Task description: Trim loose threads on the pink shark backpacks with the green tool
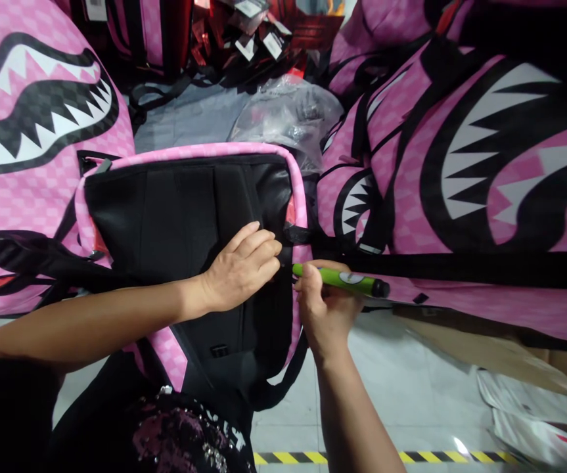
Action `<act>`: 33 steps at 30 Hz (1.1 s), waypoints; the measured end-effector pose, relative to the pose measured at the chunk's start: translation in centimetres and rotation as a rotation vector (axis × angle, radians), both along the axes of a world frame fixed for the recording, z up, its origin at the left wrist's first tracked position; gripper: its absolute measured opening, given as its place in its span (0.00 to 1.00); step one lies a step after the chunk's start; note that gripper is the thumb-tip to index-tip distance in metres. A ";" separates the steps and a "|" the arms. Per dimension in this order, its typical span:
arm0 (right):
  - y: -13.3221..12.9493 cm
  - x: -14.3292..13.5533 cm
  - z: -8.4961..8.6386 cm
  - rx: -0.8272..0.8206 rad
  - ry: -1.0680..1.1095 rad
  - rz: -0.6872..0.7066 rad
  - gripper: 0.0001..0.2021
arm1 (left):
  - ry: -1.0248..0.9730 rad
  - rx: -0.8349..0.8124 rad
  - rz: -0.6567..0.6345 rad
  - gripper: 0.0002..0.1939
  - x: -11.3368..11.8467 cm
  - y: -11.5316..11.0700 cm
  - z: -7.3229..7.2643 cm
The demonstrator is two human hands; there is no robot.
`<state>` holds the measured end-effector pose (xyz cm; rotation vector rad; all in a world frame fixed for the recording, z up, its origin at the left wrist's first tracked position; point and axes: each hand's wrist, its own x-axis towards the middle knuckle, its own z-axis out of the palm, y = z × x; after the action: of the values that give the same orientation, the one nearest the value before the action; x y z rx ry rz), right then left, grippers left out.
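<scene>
A pink-edged backpack (179,210) lies in front of me with its black back panel facing up. My left hand (246,266) rests on that panel near the right side, its fingers curled and pressed together against the fabric. What lies under its fingertips is hidden. In my right hand (330,309) is a green marker pen (347,281) with a dark end pointing right. Its other tip is beside the backpack's pink right edge, close to a black strap (297,233). Whether the tip touches the bag I cannot tell.
Pink bags with shark-mouth prints stand at the left (41,125) and right (500,164). Behind the backpack are a clear plastic bag (288,112), grey cloth (189,112) and tagged red packets (263,39). Cardboard (460,341) lies on the tiled floor at right.
</scene>
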<state>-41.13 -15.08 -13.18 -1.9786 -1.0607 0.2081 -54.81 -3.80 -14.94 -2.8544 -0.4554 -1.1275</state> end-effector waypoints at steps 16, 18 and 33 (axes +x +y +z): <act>0.2 -0.2 0.5 0.006 -0.044 0.021 0.12 | 0.017 -0.015 -0.004 0.06 0.0 0.0 0.0; 0.0 -0.4 0.4 0.006 -0.024 0.020 0.12 | 0.014 -0.002 0.005 0.07 0.1 0.0 0.0; 0.4 -0.2 0.4 0.018 -0.020 0.028 0.11 | 0.015 -0.013 -0.003 0.05 0.1 0.1 -0.3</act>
<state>-41.30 -14.71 -12.79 -1.9546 -1.0999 0.1932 -54.74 -3.69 -15.19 -2.8733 -0.4598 -1.1064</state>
